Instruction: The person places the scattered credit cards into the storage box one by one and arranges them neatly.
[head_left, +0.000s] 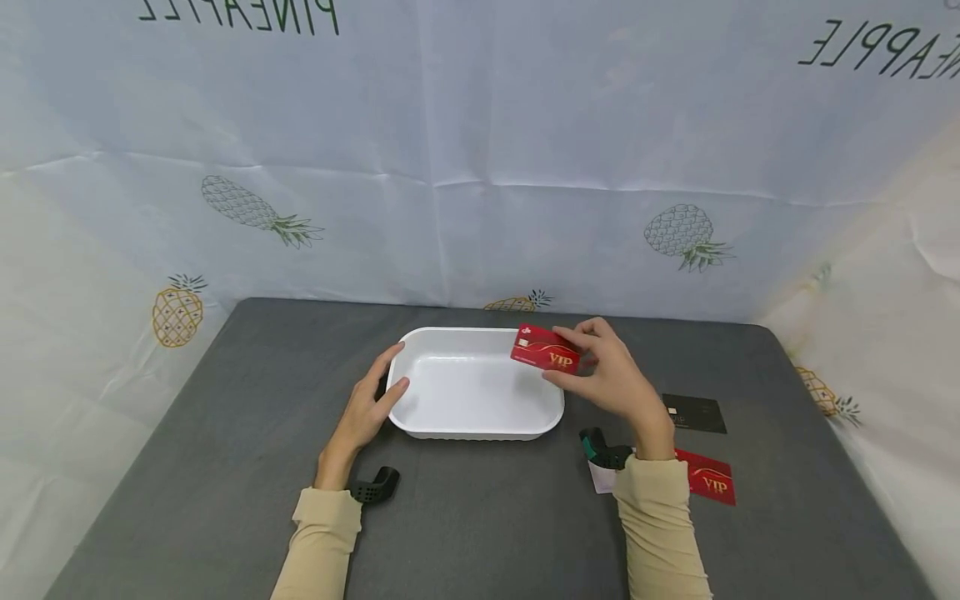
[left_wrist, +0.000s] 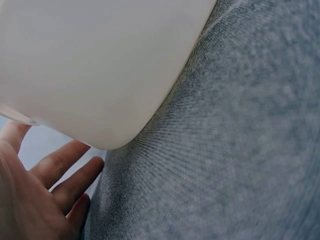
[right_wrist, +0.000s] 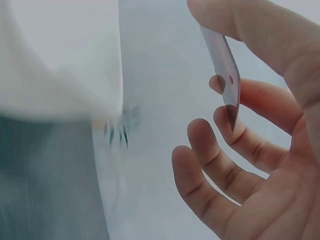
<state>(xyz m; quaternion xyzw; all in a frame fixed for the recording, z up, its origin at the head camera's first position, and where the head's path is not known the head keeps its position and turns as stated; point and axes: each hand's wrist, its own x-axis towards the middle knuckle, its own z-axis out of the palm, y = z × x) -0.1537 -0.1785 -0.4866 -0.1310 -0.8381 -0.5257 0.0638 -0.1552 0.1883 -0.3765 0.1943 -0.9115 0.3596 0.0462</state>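
A white rectangular tray (head_left: pixel 472 433) stands on the dark grey tabletop. My left hand (head_left: pixel 363 412) is at its left end, the thumb reaching over the rim and the index finger up at the far corner. Close up, the other fingers (left_wrist: pixel 75 182) of that hand spread loosely beside the tray's wall (left_wrist: pixel 100 75). Above the tray's right end, my right hand (head_left: pixel 607 375) pinches a red VIP card (head_left: pixel 546 348) between thumb and fingers. The right wrist view has this card (right_wrist: pixel 227 75) nearly edge-on, the lower fingers half bent below it.
To the right of the tray lie a black card (head_left: pixel 693 413) and another red VIP card (head_left: pixel 708 477), partly behind the right sleeve. A pale card (head_left: pixel 602 478) peeks out under the right wristband. A pineapple-print cloth (head_left: pixel 465 233) hangs behind the table.
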